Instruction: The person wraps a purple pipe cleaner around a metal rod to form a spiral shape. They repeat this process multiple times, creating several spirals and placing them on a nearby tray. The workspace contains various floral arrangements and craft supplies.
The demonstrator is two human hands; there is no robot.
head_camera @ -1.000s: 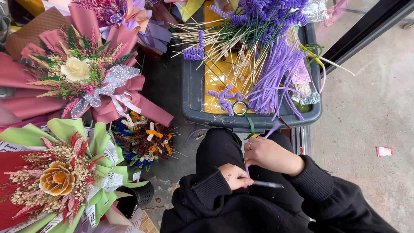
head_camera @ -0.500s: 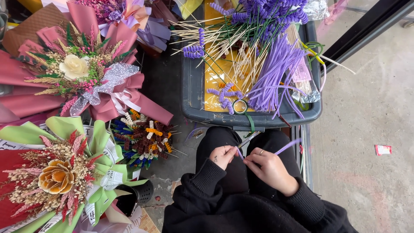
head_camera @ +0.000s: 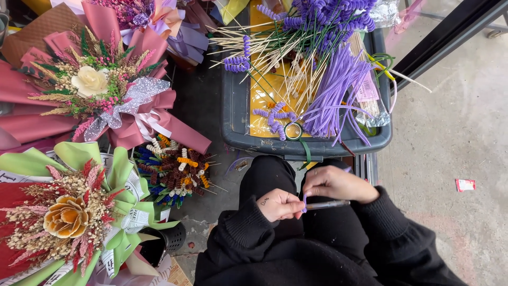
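Over the lap, left hand (head_camera: 279, 204) pinching purple pipe cleaner (head_camera: 305, 203), right hand (head_camera: 333, 184) gripping pen (head_camera: 329, 204)

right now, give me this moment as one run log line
left hand pinches purple wire | right hand holds pen | grey tray ahead

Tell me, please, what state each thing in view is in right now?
Left hand: pinching the purple wire on the pen.
Right hand: holding the pen level.
Purple wire: bent around the pen.
Grey tray: filled with sticks and purple wires.
Pink bouquet: wrapped, ribbon tied.
Green bouquet: wrapped.
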